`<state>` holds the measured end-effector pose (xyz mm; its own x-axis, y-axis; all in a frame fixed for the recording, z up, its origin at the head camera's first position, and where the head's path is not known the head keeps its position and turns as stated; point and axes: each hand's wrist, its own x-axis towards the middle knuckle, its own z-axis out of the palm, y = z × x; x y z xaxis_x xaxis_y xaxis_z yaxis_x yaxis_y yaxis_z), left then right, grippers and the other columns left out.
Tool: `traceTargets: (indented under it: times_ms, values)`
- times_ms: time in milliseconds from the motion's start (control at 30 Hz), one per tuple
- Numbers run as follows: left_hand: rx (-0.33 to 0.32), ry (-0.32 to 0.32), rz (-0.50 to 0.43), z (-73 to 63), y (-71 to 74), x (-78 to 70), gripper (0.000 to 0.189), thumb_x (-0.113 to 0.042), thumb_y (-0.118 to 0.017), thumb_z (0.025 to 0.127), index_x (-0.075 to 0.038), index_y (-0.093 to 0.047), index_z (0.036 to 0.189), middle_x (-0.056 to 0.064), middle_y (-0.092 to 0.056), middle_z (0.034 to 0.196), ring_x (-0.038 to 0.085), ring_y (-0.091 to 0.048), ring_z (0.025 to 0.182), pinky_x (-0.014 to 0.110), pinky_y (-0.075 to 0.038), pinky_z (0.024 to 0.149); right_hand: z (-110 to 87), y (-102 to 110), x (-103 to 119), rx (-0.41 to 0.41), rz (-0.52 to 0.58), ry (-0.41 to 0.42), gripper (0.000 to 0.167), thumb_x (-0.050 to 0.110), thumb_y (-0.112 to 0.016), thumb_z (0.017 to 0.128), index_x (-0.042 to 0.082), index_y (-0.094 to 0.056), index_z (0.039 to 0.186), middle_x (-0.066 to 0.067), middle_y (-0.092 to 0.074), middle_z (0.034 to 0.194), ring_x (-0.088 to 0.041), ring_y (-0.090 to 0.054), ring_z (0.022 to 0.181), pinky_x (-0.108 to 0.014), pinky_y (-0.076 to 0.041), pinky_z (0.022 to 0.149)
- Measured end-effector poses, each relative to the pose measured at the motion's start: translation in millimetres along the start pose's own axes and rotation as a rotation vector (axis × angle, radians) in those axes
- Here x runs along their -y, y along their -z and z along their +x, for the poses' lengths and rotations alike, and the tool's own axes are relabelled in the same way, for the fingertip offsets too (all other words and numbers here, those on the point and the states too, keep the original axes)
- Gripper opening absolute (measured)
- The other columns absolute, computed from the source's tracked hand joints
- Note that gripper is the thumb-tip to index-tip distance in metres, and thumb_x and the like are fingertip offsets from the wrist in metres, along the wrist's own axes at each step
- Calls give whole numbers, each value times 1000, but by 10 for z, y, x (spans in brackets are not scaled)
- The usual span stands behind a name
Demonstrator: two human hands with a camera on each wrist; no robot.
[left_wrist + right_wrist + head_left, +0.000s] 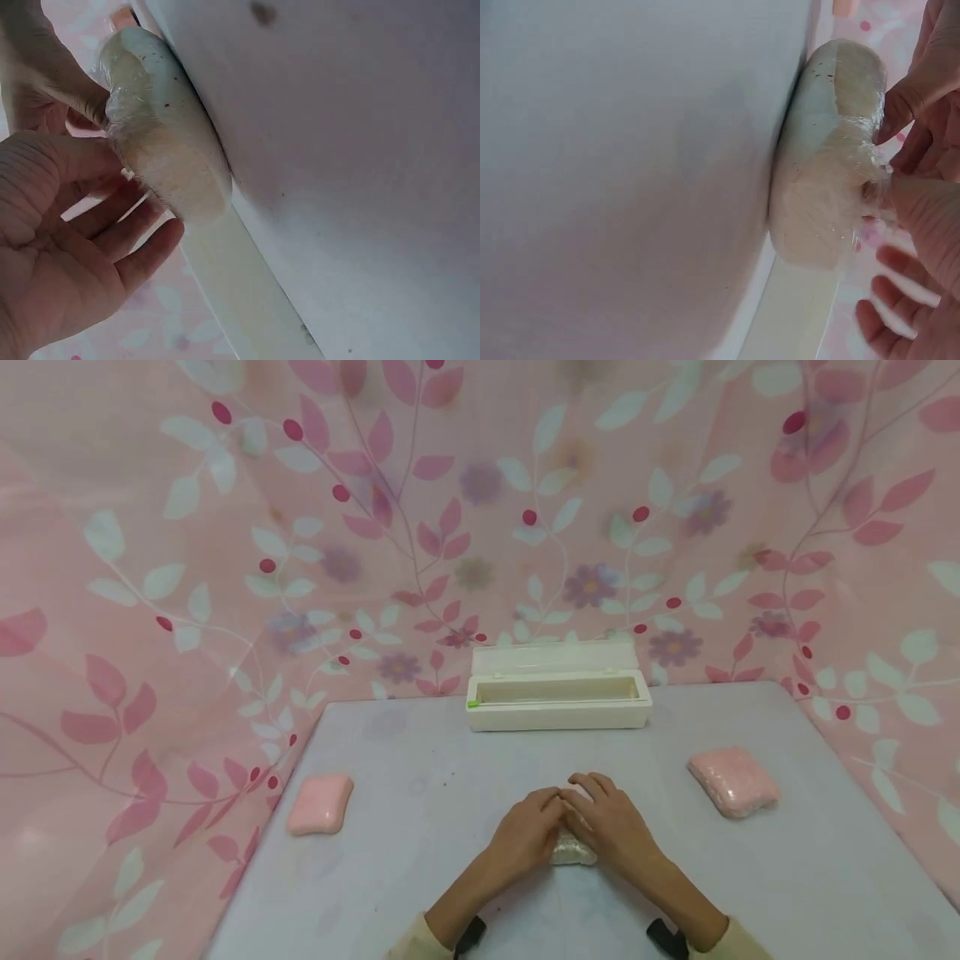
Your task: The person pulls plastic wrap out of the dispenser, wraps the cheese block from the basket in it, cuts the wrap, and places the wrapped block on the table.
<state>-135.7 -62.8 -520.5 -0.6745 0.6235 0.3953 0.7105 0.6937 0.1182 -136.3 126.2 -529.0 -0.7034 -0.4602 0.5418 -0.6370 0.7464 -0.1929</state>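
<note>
A pale, rounded block like a soap bar (172,127), wrapped in clear cling film (855,150), rests on the table between both hands. My left hand (527,833) pinches the film at the block's top, its other fingers spread loosely along the side. From the opposite side my right hand (617,825) pinches the gathered film with thumb and forefinger, as the right wrist view shows. In the head view the hands cover most of the block, and only its near end shows.
At the table's back stands a white cling film dispenser box (558,718), lid raised, with a green slider at its left. A smooth pink block (321,805) lies left; a shiny film-wrapped pink one (735,782) lies right. Floral curtains (480,527) enclose the table.
</note>
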Motion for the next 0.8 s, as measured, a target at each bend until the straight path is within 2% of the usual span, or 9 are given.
traceTargets:
  times_ms: [67,133,233,333,433,500,633,733,800]
  values:
    - [29,-58,-10,-3,22,15,20,-5,-73,85,-12,-67,103,2,-63,114,16,-59,111,27,-49,90,0,-7,-31,-5,18,101,30,14,-84,77,13,-69,104,-3,-66,108,-27,-59,107,-40,-53,70]
    - [79,-89,-9,-10,44,32,19,-9,-73,87,-13,-70,105,-1,-65,112,13,-60,109,25,-48,91,-17,8,-42,38,25,160,27,9,-81,78,12,-71,102,-1,-69,107,-25,-62,105,-38,-54,72]
    - [167,-113,-18,-28,85,72,16,-16,-69,93,-13,-70,108,-1,-65,120,13,-59,115,24,-46,95,-42,72,-37,155,21,169,26,8,-76,82,9,-72,108,-3,-69,115,-24,-62,109,-39,-54,81]
    - [258,-136,-32,-86,105,139,22,-28,-67,95,-14,-67,112,3,-58,135,17,-53,126,25,-44,98,-73,172,-11,286,18,169,32,16,-70,90,6,-69,120,-9,-64,128,-28,-59,118,-43,-51,88]
    - [341,-151,-96,-162,114,203,32,-33,-70,93,-14,-64,117,6,-48,146,20,-45,134,27,-41,102,-126,255,25,405,-13,183,47,27,-66,94,1,-60,132,-13,-56,139,-31,-52,127,-47,-50,90]
    - [377,-165,-145,-196,110,232,40,-30,-74,89,-12,-62,123,8,-43,150,21,-42,137,27,-39,104,-172,274,46,474,-42,184,58,31,-68,92,1,-53,139,-14,-49,145,-32,-47,132,-50,-49,90]
    - [404,-177,-178,-206,102,254,47,-12,-78,83,-11,-59,126,9,-39,153,21,-37,140,27,-36,106,-240,256,58,545,-61,132,66,23,-70,89,3,-44,146,-13,-41,152,-30,-39,138,-55,-48,89]
    - [391,-176,-165,-189,76,275,43,-4,-73,86,-11,-59,126,8,-40,152,19,-38,139,27,-36,106,-262,230,24,541,-23,98,63,13,-67,91,5,-42,148,-12,-39,153,-30,-38,139,-54,-48,90]
    - [381,-165,-185,-174,62,303,41,-3,-67,90,-11,-58,129,6,-41,152,18,-39,138,28,-36,107,-269,200,-29,509,13,93,61,9,-64,92,7,-42,149,-11,-40,153,-30,-40,137,-51,-49,90]
